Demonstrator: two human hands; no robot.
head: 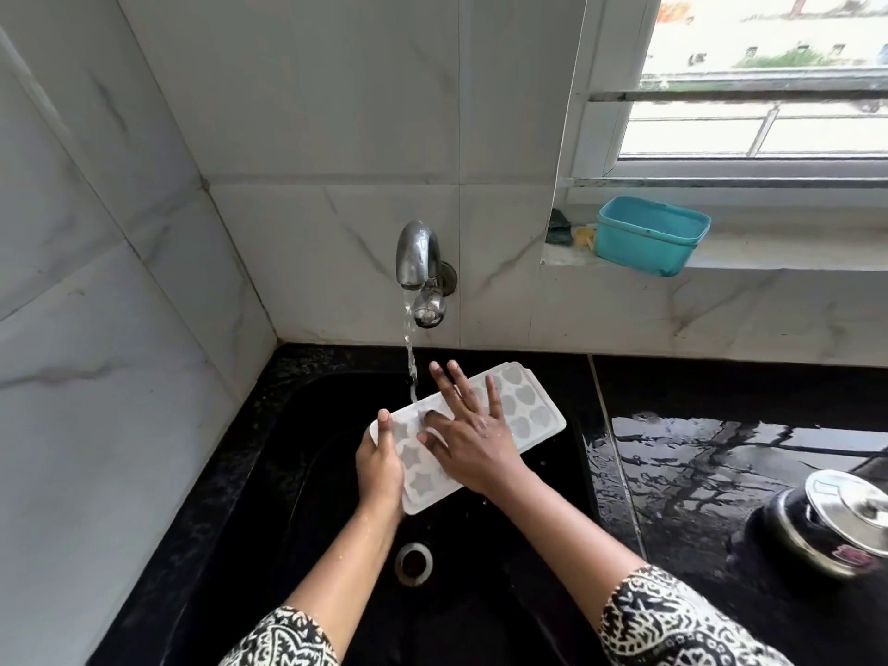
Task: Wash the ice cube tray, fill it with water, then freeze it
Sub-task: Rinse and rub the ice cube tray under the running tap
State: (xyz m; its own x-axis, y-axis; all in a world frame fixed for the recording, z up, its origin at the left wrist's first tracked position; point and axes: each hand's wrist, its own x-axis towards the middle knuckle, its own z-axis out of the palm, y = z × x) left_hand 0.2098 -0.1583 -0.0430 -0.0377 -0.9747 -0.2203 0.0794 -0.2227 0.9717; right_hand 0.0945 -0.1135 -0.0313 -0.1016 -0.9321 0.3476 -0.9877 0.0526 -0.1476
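One ice cube tray (536, 418) end sits gripped by left hand (379, 466), right hand (473, 439) spread flat atop.

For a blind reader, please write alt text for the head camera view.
A person washes a white ice cube tray over a black sink under a running tap: the left hand grips its near end, the right hand lies flat, fingers spread, on top. A teal tub sits on the windowsill.

White ice cube tray (528, 415) with star and heart moulds, tilted over black sink (269, 473)
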